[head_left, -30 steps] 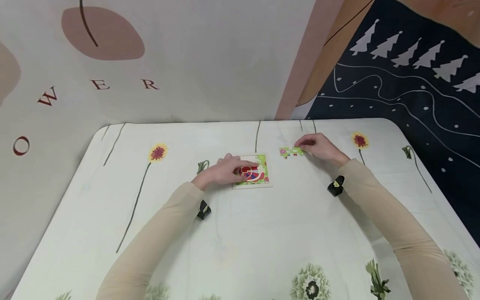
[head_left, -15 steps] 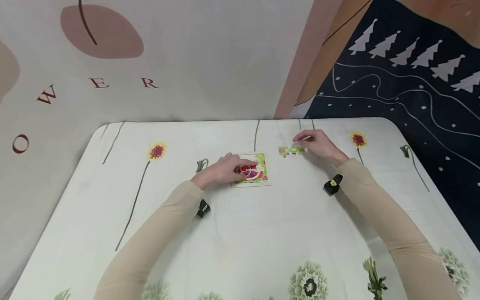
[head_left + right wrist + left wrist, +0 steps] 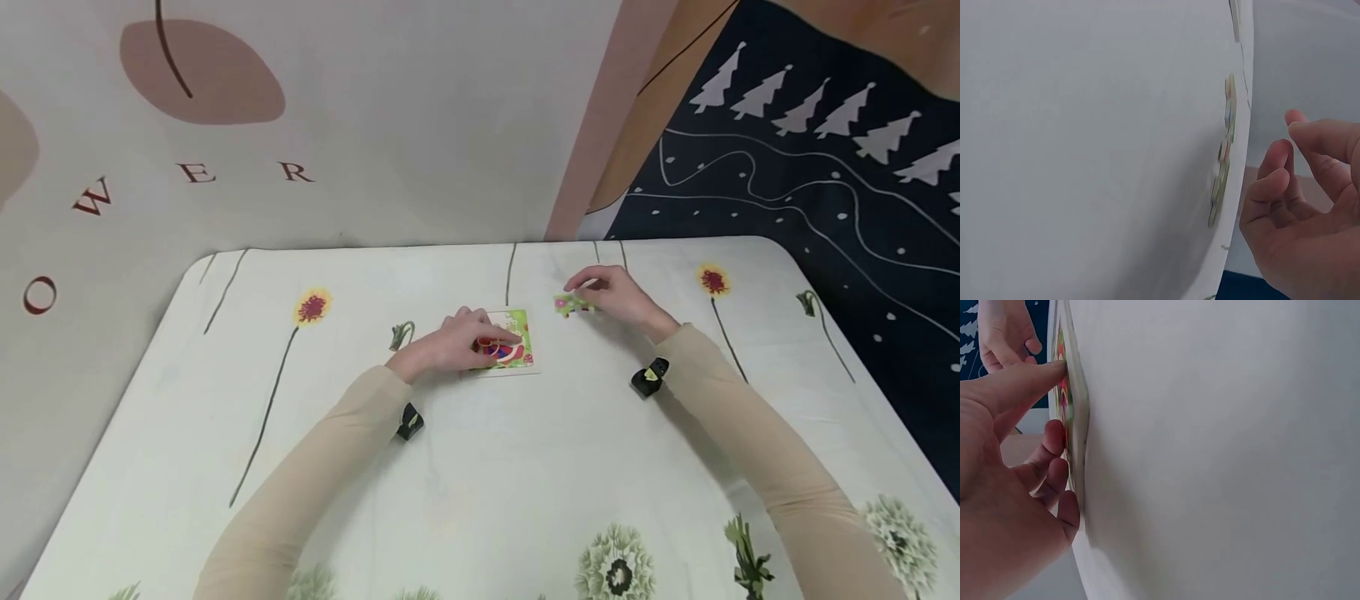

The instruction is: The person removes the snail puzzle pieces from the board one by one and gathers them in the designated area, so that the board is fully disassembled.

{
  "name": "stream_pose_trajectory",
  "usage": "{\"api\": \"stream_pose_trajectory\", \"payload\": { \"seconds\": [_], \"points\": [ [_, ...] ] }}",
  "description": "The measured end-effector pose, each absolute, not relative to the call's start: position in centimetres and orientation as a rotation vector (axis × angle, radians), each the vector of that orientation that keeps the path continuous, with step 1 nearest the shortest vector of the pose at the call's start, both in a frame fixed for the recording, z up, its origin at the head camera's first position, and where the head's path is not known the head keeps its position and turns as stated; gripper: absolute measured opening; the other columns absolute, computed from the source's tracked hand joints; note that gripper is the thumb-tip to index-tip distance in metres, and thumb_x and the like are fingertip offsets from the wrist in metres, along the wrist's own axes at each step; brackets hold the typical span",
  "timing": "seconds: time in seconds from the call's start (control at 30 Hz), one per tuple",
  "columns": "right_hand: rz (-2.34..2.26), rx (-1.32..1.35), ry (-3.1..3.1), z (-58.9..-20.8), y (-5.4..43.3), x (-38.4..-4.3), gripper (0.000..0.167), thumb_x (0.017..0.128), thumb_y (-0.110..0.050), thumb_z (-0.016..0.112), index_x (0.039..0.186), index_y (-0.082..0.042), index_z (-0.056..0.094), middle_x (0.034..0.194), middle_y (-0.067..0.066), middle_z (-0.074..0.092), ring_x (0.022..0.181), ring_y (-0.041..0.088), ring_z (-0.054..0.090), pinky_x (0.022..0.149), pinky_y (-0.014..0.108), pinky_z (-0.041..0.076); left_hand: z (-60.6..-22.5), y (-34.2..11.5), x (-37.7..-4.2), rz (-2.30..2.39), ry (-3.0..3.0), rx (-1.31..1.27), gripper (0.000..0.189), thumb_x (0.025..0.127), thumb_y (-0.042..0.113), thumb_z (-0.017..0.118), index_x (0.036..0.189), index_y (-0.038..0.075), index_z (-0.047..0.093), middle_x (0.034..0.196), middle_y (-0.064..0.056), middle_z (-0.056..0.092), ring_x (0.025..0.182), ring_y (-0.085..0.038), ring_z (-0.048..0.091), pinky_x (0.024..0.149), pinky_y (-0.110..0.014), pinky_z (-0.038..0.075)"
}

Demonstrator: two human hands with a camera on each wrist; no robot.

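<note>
A square jigsaw puzzle in a thin pale tray lies on the table, its picture green, red and blue. My left hand rests on its left part and covers some of the picture. Seen from the left wrist, the thumb and bent fingers touch the puzzle's top. My right hand hovers at loose green puzzle pieces to the right of the tray. In the right wrist view, the thumb and index fingertips come close together with nothing visible between them, apart from the pieces lying on the table.
A white cloth printed with flowers covers the table. Its far edge meets a pale printed curtain, and a dark cloth with white trees hangs at the right. Each wrist carries a small black camera.
My right hand lifts slightly off the loose pieces, then shifts left over them and covers more of them. The left hand stays on the puzzle.
</note>
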State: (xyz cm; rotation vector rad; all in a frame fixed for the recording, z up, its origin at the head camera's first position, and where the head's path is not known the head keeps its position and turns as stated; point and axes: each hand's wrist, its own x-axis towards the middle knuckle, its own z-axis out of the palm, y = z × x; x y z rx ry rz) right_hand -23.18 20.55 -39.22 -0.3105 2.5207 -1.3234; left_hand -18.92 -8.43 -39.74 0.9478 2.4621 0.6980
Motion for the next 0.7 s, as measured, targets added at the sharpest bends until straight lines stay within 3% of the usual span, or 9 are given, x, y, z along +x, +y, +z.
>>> {"api": "stream_pose_trajectory", "payload": {
  "seconds": [0.33, 0.53, 0.7],
  "points": [
    [-1.282, -0.509, 2.472, -39.3, 17.8, -22.8, 0.02, 0.094, -0.003, 0.058, 0.11, 0.002, 0.068, 0.109, 0.016, 0.065, 0.085, 0.025, 0.058, 0.067, 0.028, 0.044, -40.4, -9.0, -19.4, 0.778, 2.376, 0.945, 0.044, 0.09, 0.017, 0.068, 0.133, 0.023, 0.062, 0.103, 0.0, 0.05, 0.089, -0.021, 0.037, 0.075, -0.037, 0.025],
    [-1.234, -0.635, 2.455, -39.5, 16.1, -22.7, 0.021, 0.093, -0.001, 0.056, 0.11, 0.002, 0.068, 0.111, 0.015, 0.065, 0.096, 0.025, 0.057, 0.08, 0.033, 0.043, -40.6, -9.2, -19.6, 0.793, 2.355, 0.926, 0.045, 0.09, 0.019, 0.068, 0.134, 0.025, 0.061, 0.108, -0.001, 0.049, 0.095, -0.021, 0.038, 0.081, -0.038, 0.026],
    [-1.181, -0.624, 2.468, -39.5, 14.9, -22.5, 0.021, 0.093, -0.001, 0.057, 0.11, 0.001, 0.069, 0.11, 0.014, 0.066, 0.097, 0.025, 0.058, 0.084, 0.037, 0.043, -40.6, -9.3, -19.7, 0.812, 2.34, 0.921, 0.046, 0.089, 0.019, 0.068, 0.134, 0.024, 0.061, 0.108, -0.001, 0.049, 0.095, -0.022, 0.038, 0.081, -0.039, 0.026]
  ]
}}
